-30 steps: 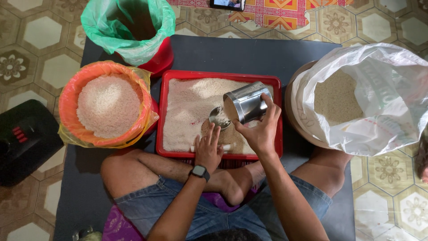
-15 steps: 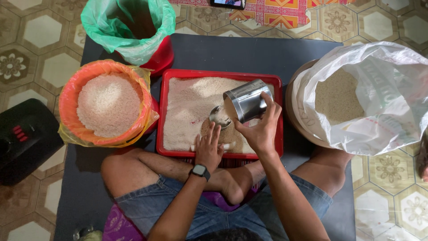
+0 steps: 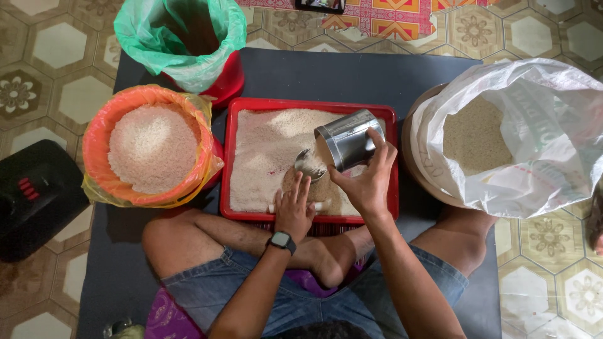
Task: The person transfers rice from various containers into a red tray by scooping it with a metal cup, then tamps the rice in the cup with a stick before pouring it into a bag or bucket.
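Head view: right hand [image 3: 367,182] grips the tilted metal can [image 3: 347,139] over the red tray [image 3: 392,188] of rice; left hand [image 3: 294,210] lies open, flat. Best pour slowly, spreading evenly.

Green-lined red bin [image 3: 188,44], black case [image 3: 34,194] at left — patterned floor tiles [image 3: 38,94].

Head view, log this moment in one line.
right hand: holds metal can tilted | left hand: in red tray rice
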